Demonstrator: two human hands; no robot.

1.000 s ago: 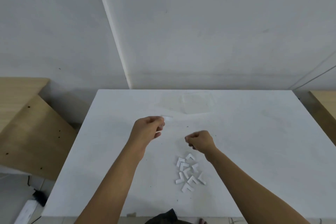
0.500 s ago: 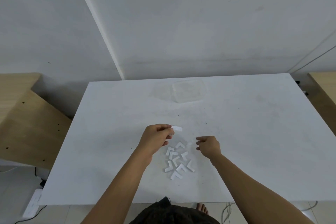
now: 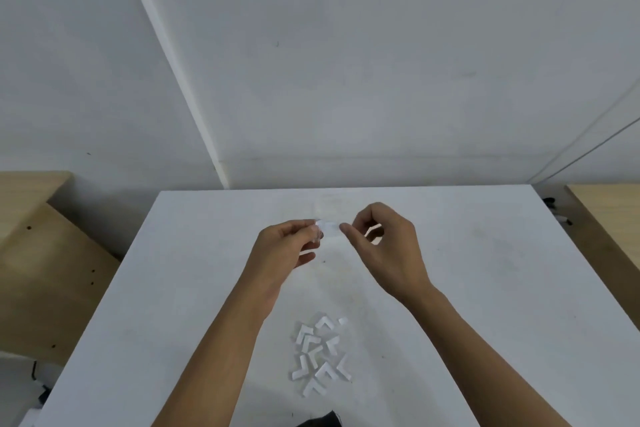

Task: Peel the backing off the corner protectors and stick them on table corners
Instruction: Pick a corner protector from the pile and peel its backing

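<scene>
My left hand (image 3: 285, 246) pinches a small clear-white corner protector (image 3: 326, 226) above the middle of the white table (image 3: 502, 288). My right hand (image 3: 384, 246) is raised just to its right, thumb and forefinger curled close to the protector's free end; whether they touch it I cannot tell. A heap of several white L-shaped corner protectors (image 3: 320, 354) lies on the table nearer to me, below both hands. The table's far left corner (image 3: 162, 192) and far right corner (image 3: 528, 186) are in view.
A pale wood desk (image 3: 41, 253) stands to the left of the table and another wood surface (image 3: 609, 218) to the right. A white wall rises right behind the table. Something faint and clear lies on the table behind my hands.
Both hands have risen from beside the heap toward the table's middle. My right hand has come up to the protector held in my left hand.
</scene>
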